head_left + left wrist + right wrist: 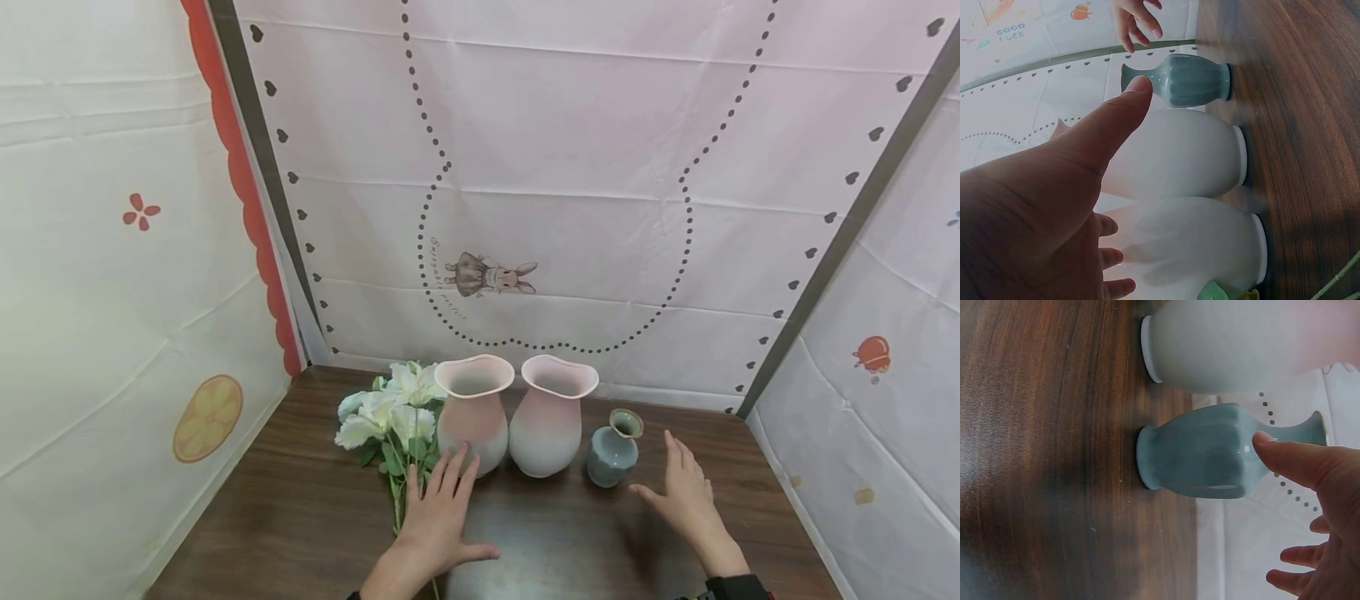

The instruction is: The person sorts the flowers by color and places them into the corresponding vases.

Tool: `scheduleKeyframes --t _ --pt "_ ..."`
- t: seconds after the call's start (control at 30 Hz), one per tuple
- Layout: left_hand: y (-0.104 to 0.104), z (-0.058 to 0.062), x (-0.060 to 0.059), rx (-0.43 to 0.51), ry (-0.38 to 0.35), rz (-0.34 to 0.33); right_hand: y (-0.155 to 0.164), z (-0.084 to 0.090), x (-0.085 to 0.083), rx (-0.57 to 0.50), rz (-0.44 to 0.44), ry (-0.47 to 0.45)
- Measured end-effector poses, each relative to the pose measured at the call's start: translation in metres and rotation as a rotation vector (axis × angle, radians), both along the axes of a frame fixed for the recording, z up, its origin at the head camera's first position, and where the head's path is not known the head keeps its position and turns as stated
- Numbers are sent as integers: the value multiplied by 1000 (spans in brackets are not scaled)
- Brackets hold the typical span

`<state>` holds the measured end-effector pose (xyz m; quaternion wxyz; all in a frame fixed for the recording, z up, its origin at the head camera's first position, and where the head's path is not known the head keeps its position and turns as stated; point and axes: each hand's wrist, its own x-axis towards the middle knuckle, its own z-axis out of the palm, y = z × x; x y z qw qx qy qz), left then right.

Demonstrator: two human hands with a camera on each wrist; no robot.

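Left to right on the table (285, 517): 1 bunch of white flowers (401, 408) lying blooms-away, stems toward the person, then 2 pink-and-white vases (546, 437) and 1 small blue vase (611, 457), all 3 upright, mouths up. Left hand (435, 527)'s splayed by the stems and leftmost vase, can't tell if it's touching; right hand (688, 493)'s loosely spread, just right of the blue vase.

Twin pink-white vases (474, 422) — upright, side by side; small blue-green vase (612, 454) upright at right; white flowers (397, 408) left.
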<state>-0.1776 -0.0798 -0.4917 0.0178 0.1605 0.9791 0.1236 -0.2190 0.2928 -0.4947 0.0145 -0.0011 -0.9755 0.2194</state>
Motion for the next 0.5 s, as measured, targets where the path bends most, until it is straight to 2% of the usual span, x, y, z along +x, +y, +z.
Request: scheduleKeyframes --t 0.13,0.3,0.5 --pt "0 0 0 -2 12 -4 1 -4 -2 -32 15 35" --pt "-1 0 1 -5 15 -3 1 -9 -4 -65 -2 11" --pt "-1 0 2 -2 3 1 2 -16 -6 -72 -6 23"
